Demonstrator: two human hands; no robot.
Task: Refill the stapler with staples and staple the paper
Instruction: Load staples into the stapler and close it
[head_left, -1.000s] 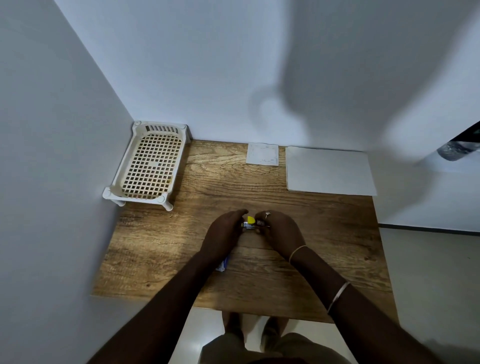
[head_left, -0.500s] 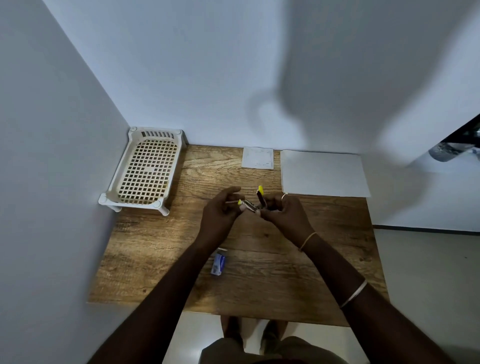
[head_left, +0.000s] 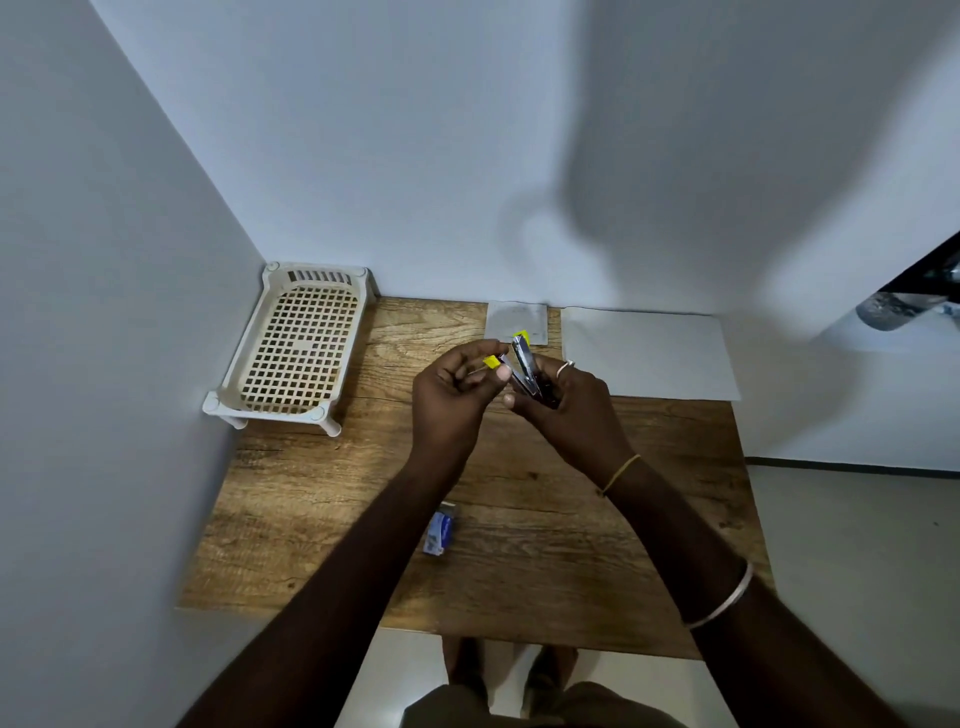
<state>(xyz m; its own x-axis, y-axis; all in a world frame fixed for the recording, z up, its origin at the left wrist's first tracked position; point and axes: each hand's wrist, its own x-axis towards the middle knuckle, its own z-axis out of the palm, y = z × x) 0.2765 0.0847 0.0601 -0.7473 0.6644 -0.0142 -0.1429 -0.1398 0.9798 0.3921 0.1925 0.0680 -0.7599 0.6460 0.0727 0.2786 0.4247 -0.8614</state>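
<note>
- The stapler (head_left: 523, 366) is up in the air over the middle of the surface (head_left: 519, 571), hinged open in a narrow V. Its two yellow-tipped ends point away from the person.
- Refilling looks under way but not finished. The stapler is opened, yet I cannot tell whether a strip of staples sits in the channel; it is too small to see.
- The staple box (head_left: 441, 532) lies on the surface near the person, partly behind the left forearm and well apart from the stapler.
- The paper (head_left: 649, 353) lies flat at the far right of the surface against the wall, untouched. Stapling it is, by my reading, all left to do.
- The left hand (head_left: 457, 389) is raised, palm turned inward. Its grip is narrow, with thumb and fingertips pinching the lower yellow-tipped end.
- The right hand (head_left: 569, 410) cradles the hinge end from below and behind. Its fingers are curled round the body, so the grip is closed on the stapler.
- Both forearms reach forward and meet at the tool.
- A slotted basket (head_left: 296, 348) stands at the far left corner, and a small slip (head_left: 517, 319) lies just beyond the hands.
</note>
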